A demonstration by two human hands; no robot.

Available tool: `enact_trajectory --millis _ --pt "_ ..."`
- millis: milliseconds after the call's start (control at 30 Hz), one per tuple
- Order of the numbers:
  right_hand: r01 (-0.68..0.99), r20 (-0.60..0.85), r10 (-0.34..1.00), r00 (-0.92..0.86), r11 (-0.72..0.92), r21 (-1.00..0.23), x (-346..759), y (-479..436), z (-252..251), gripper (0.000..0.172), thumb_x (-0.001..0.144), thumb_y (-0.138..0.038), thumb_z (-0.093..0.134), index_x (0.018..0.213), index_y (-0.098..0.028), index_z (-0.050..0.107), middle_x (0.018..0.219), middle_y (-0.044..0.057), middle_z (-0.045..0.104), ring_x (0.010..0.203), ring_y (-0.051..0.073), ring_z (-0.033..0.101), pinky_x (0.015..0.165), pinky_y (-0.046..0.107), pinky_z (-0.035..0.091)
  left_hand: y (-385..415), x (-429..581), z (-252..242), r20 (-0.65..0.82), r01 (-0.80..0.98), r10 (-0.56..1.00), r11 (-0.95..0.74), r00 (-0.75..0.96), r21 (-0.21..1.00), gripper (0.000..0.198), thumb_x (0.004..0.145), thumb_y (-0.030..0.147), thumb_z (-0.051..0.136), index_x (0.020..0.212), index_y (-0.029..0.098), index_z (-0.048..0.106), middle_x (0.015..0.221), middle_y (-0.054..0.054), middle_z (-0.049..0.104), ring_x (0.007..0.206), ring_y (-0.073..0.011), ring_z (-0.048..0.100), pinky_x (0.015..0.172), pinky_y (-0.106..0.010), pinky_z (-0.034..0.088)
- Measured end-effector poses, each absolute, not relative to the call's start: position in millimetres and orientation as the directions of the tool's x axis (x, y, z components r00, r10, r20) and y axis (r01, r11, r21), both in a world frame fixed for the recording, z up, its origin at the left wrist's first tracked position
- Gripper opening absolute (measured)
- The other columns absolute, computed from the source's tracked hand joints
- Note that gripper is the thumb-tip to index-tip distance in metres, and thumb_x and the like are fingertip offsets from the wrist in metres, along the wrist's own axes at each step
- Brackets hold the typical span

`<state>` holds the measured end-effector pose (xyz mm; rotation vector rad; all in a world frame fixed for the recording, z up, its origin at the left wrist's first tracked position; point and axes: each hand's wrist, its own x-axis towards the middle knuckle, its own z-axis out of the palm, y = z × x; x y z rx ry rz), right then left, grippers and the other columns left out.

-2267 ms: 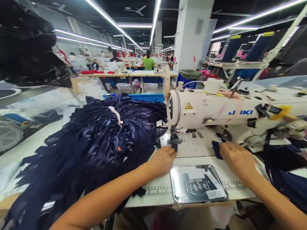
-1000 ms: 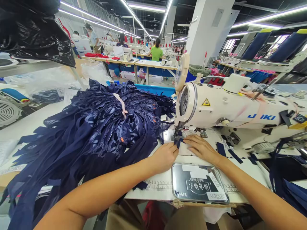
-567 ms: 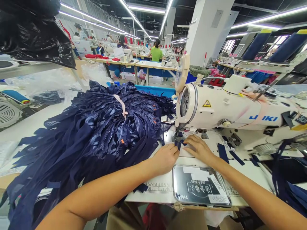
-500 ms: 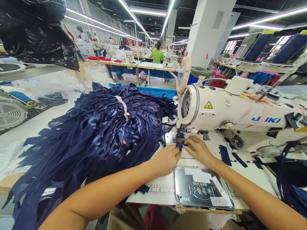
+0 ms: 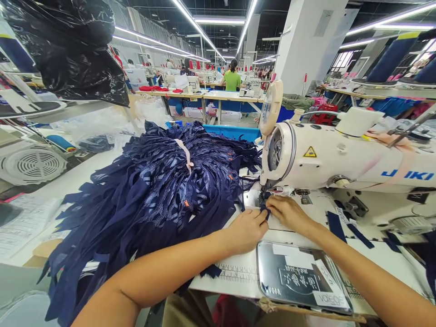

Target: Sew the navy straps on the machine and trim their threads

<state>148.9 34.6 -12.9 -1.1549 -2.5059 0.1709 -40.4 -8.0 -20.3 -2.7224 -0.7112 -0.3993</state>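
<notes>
We look from a single camera worn on the person's head, facing forward and down over the worktop [image 5: 218, 286]. The sewing machine [image 5: 340, 156] stands close on our right, both forearms [image 5: 180, 258] reach in from below, and a pale pillar [image 5: 301, 50] rises farther off.

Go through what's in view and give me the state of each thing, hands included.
Left hand: pinching cloth
Right hand: fingertips at same cloth, grip unclear
Small navy fabric piece: by the needle area, partly hidden
Heap of navy fabric strips: piled up
Pale pink cloth strip: knotted
Round cream cover: swung open
Rectangular silver metal tin: lying flat
White ceiling tube lights: lit
</notes>
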Motion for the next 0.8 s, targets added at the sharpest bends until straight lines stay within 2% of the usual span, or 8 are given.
enact_trajectory --millis 133,267,367,467,533,600,700,800 --pt "0.723 0.116 0.864 -0.489 0.476 -0.501 148 40 -7 0.016 0.078 -0.026 0.04 0.067 -0.02 0.049 0.064 0.001 0.055 0.06 0.015 0.05 0.059 0.028 0.04 -6 -39 -19 0.322 0.5 0.423 -0.839 0.847 -0.215 0.016 0.081 0.016 0.045 0.092 0.009 0.056 0.117 -0.016 0.054 0.092 -0.0238 0.051 0.075 -0.034 0.042" --pt "0.7 0.033 0.904 -0.426 0.352 -0.621 146 42 -3 0.018 0.073 -0.032 0.041 0.063 -0.02 0.051 0.064 0.001 0.055 0.062 0.016 0.05 0.06 0.028 0.04 -4 -39 -15 0.3 0.507 0.445 -0.844 0.844 -0.173 0.016 0.082 0.016 0.043 0.092 0.01 0.055 0.115 -0.015 0.055 0.092 -0.0233 0.05 0.074 -0.034 0.042" --pt "0.668 0.078 0.907 -0.414 0.361 -0.65 145 40 -5 0.017 0.072 -0.031 0.041 0.061 -0.02 0.049 0.063 0.0 0.054 0.062 0.015 0.049 0.059 0.027 0.041 -2 -40 -12 0.276 0.515 0.467 -0.847 0.84 -0.132 0.018 0.083 0.016 0.041 0.093 0.011 0.055 0.115 -0.013 0.055 0.093 -0.0229 0.049 0.073 -0.033 0.041" --pt "0.629 0.191 0.879 -0.437 0.451 -0.633 145 40 -11 0.016 0.073 -0.027 0.041 0.061 -0.02 0.048 0.061 0.0 0.053 0.06 0.014 0.05 0.057 0.026 0.042 1 -40 -10 0.254 0.512 0.475 -0.853 0.842 -0.1 0.018 0.081 0.015 0.042 0.094 0.011 0.054 0.115 -0.012 0.055 0.095 -0.023 0.048 0.073 -0.034 0.042" --pt "0.615 0.294 0.833 -0.47 0.547 -0.567 147 39 -17 0.015 0.076 -0.023 0.042 0.063 -0.019 0.048 0.063 0.001 0.055 0.059 0.014 0.051 0.057 0.026 0.043 3 -41 -11 0.257 0.513 0.478 -0.854 0.84 -0.089 0.019 0.08 0.015 0.042 0.094 0.011 0.054 0.116 -0.012 0.055 0.097 -0.0236 0.048 0.074 -0.035 0.042" --pt "0.6 0.406 0.743 -0.532 0.67 -0.438 149 36 -20 0.015 0.08 -0.018 0.042 0.07 -0.018 0.053 0.07 0.003 0.059 0.065 0.015 0.054 0.061 0.028 0.046 3 -42 -13 0.273 0.51 0.473 -0.857 0.838 -0.081 0.019 0.08 0.014 0.041 0.094 0.01 0.054 0.117 -0.012 0.054 0.101 -0.024 0.047 0.078 -0.035 0.042" --pt "0.571 0.495 0.544 -0.678 0.813 -0.112 154 28 -20 0.021 0.086 -0.012 0.038 0.086 -0.014 0.059 0.085 0.01 0.062 0.078 0.018 0.056 0.07 0.033 0.049 2 -44 -15 0.29 0.501 0.463 -0.863 0.838 -0.069 0.021 0.08 0.013 0.042 0.097 0.009 0.055 0.115 -0.013 0.055 0.105 -0.0235 0.047 0.084 -0.033 0.042" --pt "0.535 0.446 0.421 -0.79 0.829 0.165 157 20 -16 0.024 0.085 -0.008 0.038 0.092 -0.009 0.062 0.088 0.014 0.063 0.078 0.022 0.056 0.072 0.038 0.051 2 -44 -16 0.292 0.5 0.462 -0.863 0.837 -0.068 0.023 0.08 0.013 0.044 0.1 0.009 0.055 0.109 -0.012 0.058 0.105 -0.023 0.049 0.088 -0.033 0.041"
